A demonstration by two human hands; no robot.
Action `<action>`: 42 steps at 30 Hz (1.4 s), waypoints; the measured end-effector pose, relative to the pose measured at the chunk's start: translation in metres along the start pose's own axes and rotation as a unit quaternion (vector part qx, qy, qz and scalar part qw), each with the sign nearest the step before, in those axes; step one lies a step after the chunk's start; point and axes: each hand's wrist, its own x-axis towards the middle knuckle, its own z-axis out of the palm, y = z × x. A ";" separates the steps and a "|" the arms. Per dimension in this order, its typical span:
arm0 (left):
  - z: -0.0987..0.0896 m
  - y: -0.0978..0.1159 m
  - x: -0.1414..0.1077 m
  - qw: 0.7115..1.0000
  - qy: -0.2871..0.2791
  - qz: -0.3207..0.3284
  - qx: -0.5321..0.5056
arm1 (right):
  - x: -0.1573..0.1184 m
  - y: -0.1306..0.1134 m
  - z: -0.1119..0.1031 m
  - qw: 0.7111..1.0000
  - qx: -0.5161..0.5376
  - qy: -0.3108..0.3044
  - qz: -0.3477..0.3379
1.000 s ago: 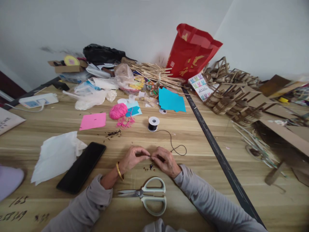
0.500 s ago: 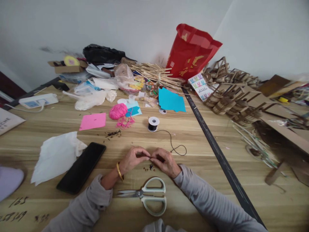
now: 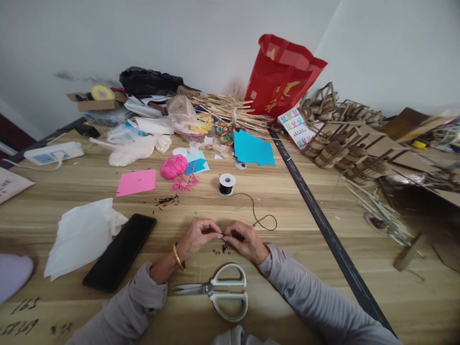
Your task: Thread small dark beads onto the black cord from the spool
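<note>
My left hand [image 3: 199, 237] and my right hand [image 3: 246, 241] meet fingertip to fingertip above the wooden table, each closed in a pinch. Between them is a thin dark bit of what looks like black cord; its end is too small to make out. That cord [image 3: 253, 211] runs from a white spool [image 3: 227, 181] and loops back to my right hand. Just below my fingertips lies a small group of dark and brownish beads [image 3: 225, 248]. Nearer to me are scissors [image 3: 206, 288] with pale handles, blades pointing left and slightly apart.
Left of my hands lie a black phone [image 3: 120, 251] and white tissue [image 3: 79, 235]. Farther off are small black pieces [image 3: 167, 200], pink paper [image 3: 136, 182], pink yarn [image 3: 174, 166] and blue sheets [image 3: 253, 147]. A red bag [image 3: 283, 76] and small woven baskets [image 3: 328, 155] stand at the back right.
The view has shifted a little, so the table's things sit slightly farther left. My hands keep the same pinch, with barely any movement of the fingers.
</note>
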 end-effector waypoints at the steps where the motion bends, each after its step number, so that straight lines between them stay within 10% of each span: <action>1: 0.000 0.001 0.000 1.000 -0.003 0.003 0.005 | 0.000 0.000 0.000 1.000 -0.002 -0.003 -0.003; 27: -0.005 0.006 -0.002 0.990 0.049 -0.073 -0.109 | 0.004 0.000 0.000 0.990 -0.136 -0.011 -0.020; 42: -0.003 0.006 0.001 0.991 0.062 -0.072 -0.096 | 0.004 0.022 -0.012 0.936 0.199 0.254 0.143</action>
